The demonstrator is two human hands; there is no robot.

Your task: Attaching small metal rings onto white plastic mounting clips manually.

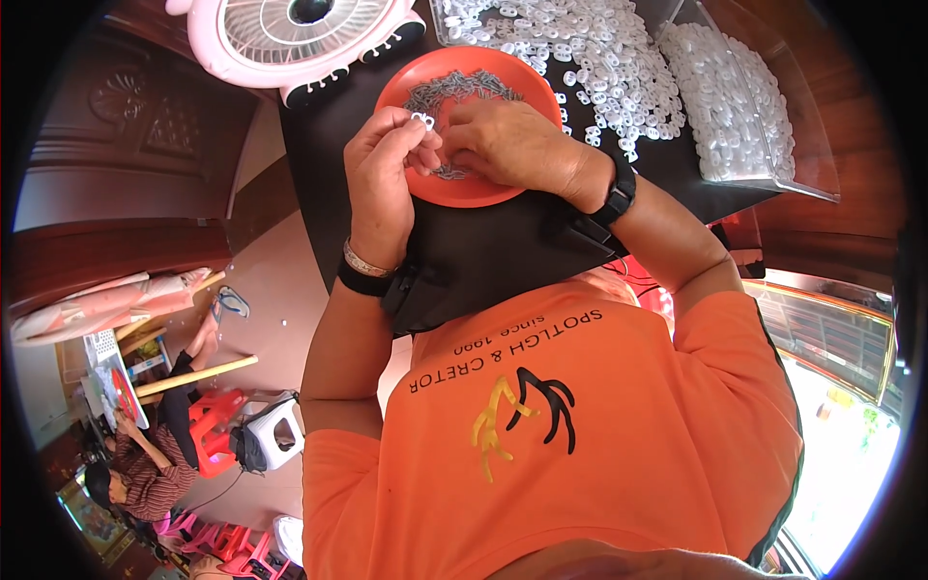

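Observation:
Between the thumb and index finger of my left hand [387, 159] is a small white plastic piece with two holes [422, 121]. That hand is closed on it above the left side of an orange-red bowl [391, 92]. Many thin grey pin-like pieces [464, 87] lie in the bowl, too small to name surely. My right hand [512, 143] reaches over the bowl from the right, its fingers bent down and drawn together close to the left fingertips. What those fingers pinch, if anything, is hidden.
A black tabletop [464, 256] carries the bowl. Loose white pieces [619, 72] spread behind and right of it. A clear bin [735, 106] of similar pieces stands at the right, a pink fan [300, 39] at the far left. Another person [159, 474] sits off to the left.

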